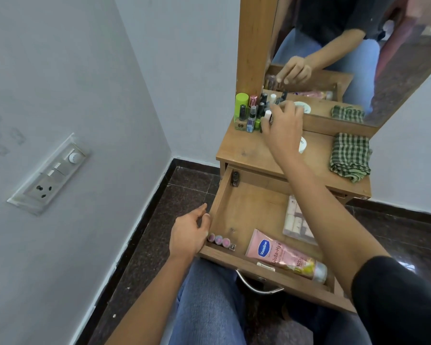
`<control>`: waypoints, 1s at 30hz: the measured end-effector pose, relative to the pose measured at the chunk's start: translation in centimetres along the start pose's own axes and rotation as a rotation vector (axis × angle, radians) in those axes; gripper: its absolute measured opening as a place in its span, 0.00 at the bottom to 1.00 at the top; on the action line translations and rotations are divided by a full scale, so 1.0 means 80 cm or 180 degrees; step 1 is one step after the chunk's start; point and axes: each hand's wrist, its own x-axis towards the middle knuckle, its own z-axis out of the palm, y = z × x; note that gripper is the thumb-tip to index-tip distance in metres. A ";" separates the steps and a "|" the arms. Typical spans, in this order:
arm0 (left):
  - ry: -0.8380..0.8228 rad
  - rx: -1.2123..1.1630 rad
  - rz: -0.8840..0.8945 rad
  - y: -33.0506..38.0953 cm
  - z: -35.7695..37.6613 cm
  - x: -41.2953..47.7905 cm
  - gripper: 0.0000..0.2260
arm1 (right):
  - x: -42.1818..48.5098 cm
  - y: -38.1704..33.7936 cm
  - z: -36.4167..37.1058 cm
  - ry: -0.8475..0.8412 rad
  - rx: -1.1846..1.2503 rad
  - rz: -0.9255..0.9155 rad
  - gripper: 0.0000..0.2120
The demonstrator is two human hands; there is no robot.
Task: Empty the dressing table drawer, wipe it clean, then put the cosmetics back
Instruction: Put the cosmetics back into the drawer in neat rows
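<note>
The wooden drawer (237, 202) stands pulled out over my lap. Inside lie a pink Vaseline tube (284, 255), three small pink-capped bottles (219, 239) in the front left corner, and a clear packet of pale items (297, 221). My left hand (189, 232) rests on the drawer's left wall near the front corner, gripping the edge. My right hand (281, 128) reaches over the table top and pinches a small white-capped bottle (268, 115) beside a cluster of cosmetics (249, 113) at the back left.
A folded green checked cloth (350, 156) lies on the right of the table top (244, 151). A white round lid (302, 145) sits partly behind my right wrist. The mirror (358, 46) stands behind. A wall with a switch panel (51, 174) is on the left.
</note>
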 end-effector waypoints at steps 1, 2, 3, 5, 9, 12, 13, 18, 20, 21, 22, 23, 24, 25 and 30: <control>-0.0012 0.0002 -0.0003 0.000 0.000 0.000 0.17 | 0.009 0.001 0.003 -0.0180 -0.0151 0.0037 0.16; -0.0024 0.0001 -0.0007 0.001 0.000 0.000 0.17 | 0.015 0.002 0.005 -0.0326 -0.0262 0.0051 0.15; -0.0031 0.0000 -0.0010 0.001 0.000 0.000 0.17 | 0.020 0.002 0.008 -0.0424 -0.0315 0.0055 0.15; -0.0030 -0.0001 -0.0010 0.002 -0.001 -0.001 0.17 | 0.024 0.004 0.012 -0.0521 -0.0295 0.0074 0.14; -0.0040 -0.0016 -0.0005 0.001 0.000 -0.001 0.17 | 0.027 0.007 0.015 -0.0492 -0.0295 0.0040 0.12; -0.0018 -0.0015 0.0007 0.001 0.000 -0.001 0.17 | 0.031 0.006 0.013 -0.0539 -0.0169 -0.0008 0.07; -0.0008 -0.0006 0.0009 0.001 -0.001 -0.001 0.17 | 0.032 0.006 0.012 -0.0606 -0.0082 -0.0015 0.07; -0.0004 0.0036 0.0006 0.001 0.000 0.000 0.17 | 0.023 0.003 0.000 -0.0602 0.0523 -0.0436 0.06; -0.0002 0.0053 0.0013 0.001 0.000 0.000 0.17 | 0.001 -0.004 -0.013 -0.0405 0.0901 -0.0594 0.04; 0.0003 0.0062 0.0016 0.002 0.000 0.000 0.17 | -0.015 -0.007 -0.018 -0.0358 0.1034 -0.0671 0.04; 0.0006 0.0070 0.0016 0.002 -0.001 0.000 0.17 | -0.035 -0.009 -0.023 -0.0350 0.1090 -0.0771 0.05; 0.0007 0.0076 0.0013 0.002 -0.001 -0.001 0.17 | -0.056 -0.009 -0.025 -0.0370 0.1097 -0.0879 0.05; 0.0006 0.0076 0.0009 0.003 -0.001 -0.001 0.17 | -0.080 -0.008 -0.025 -0.0415 0.1095 -0.0965 0.05; 0.0007 0.0078 0.0006 0.003 -0.001 -0.001 0.17 | -0.102 -0.004 -0.021 -0.0494 0.1117 -0.1005 0.05; 0.0033 0.0090 0.0035 0.003 -0.001 -0.002 0.17 | -0.172 0.019 0.025 -0.1215 0.1121 -0.0612 0.06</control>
